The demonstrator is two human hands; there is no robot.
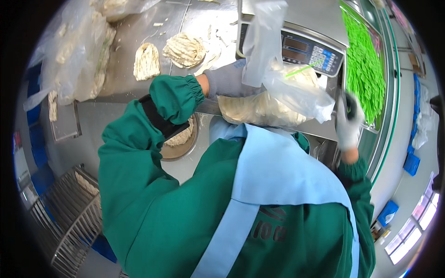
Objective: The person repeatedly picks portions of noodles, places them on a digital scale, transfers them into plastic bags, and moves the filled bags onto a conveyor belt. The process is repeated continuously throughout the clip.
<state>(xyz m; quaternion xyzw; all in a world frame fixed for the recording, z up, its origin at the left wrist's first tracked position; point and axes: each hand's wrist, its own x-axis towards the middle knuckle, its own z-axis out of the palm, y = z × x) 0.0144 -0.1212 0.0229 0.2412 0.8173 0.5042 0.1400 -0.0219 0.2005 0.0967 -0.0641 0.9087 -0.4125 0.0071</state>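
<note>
My left hand [228, 80], in a grey knit glove, is closed on a clear plastic bag [259, 109] filled with pale, stringy food that looks like noodles or shredded tofu skin. Its fingertips are hidden behind the plastic. The bag lies on its side at the counter's near edge, and loose plastic [262, 44] rises over the scale. One thin bright green strip [300, 70] lies across the bag. To the right, my right hand [349, 119], in a pale glove with a dark patch, is blurred by motion beside a tray of green strips [365, 65].
A digital scale [306, 48] stands just beyond the bag. Bundles of pale strands [184, 50] rest on the steel counter [125, 46], with big filled plastic bags [76, 51] at far left. Below the counter sits a round pan [191, 147]; a metal rack [69, 217] stands lower left.
</note>
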